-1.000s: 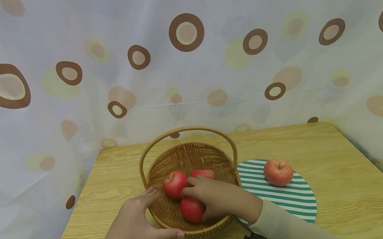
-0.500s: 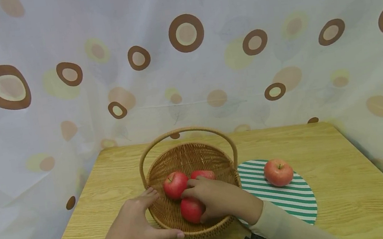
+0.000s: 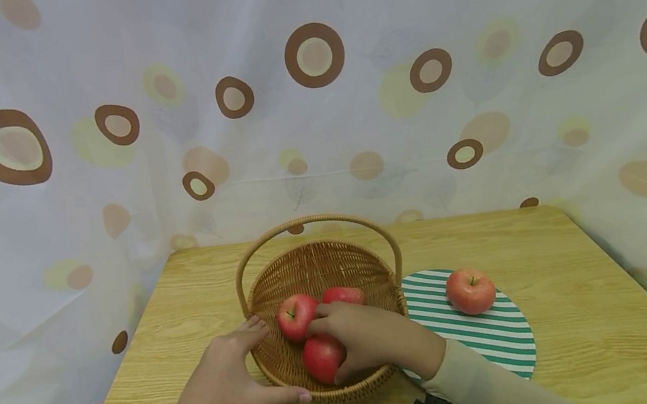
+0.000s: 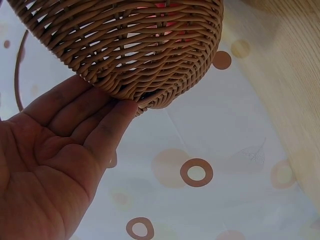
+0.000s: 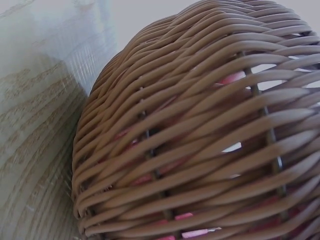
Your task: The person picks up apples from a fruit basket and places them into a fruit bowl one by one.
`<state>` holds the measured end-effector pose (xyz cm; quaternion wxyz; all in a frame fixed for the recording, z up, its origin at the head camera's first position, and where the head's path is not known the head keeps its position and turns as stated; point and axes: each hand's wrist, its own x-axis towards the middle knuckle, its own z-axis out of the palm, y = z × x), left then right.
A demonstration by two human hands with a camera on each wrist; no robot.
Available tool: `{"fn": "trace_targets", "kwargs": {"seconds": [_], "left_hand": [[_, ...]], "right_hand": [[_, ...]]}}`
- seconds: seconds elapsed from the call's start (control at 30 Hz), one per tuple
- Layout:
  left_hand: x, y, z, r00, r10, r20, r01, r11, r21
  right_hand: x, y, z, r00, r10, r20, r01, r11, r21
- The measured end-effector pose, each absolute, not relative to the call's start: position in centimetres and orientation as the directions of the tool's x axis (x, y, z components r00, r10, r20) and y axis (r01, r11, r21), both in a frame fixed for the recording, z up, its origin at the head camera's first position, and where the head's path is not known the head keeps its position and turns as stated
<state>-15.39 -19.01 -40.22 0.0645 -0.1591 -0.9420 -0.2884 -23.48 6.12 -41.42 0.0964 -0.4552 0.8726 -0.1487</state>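
Observation:
A brown wicker basket point(image 3: 318, 261) with a tall arched handle stands on the table, holding red apples. My right hand point(image 3: 373, 333) reaches in over its right side, thumb and fingers around the nearest apple point(image 3: 322, 359). Behind that one lie a second apple point(image 3: 298, 317) on the left and a third apple point(image 3: 344, 295), partly covered by my fingers. With thumb and fingers spread, my left hand point(image 3: 224, 381) rests against the basket's left and front rim. In the left wrist view, straight fingers point(image 4: 107, 127) touch the woven wall. The right wrist view shows the wicker side point(image 5: 190, 130), hiding the right hand.
Right of the basket lies a round green-and-white striped mat point(image 3: 486, 345), partly behind the basket and right sleeve. A paler apple point(image 3: 470, 291) sits on it. The wooden table point(image 3: 600, 315) ends at a patterned curtain point(image 3: 362, 120) behind and at both sides.
The apple under my right hand has shifted slightly left. The left apple has rolled a little toward me, its stem turning lower. Both hands stay nearly in place.

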Motion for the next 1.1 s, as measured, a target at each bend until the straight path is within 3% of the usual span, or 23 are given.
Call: {"fn": "trace_targets", "kwargs": {"seconds": [0.53,1.1], "left_hand": [[-15.31,-18.99,-40.15,-0.932,0.274,0.239,0.361,0.776,0.518],[-15.25,-19.0,-40.16,-0.939,0.262,0.22,0.341,0.772,0.536]], "right_hand": [[-23.36,6.21,-41.02,-0.562,-0.826,-0.045,-0.755,0.535,-0.379],[-23.24,6.56,-40.86,-0.532,-0.845,0.054,-0.782,0.466,-0.414]]}}
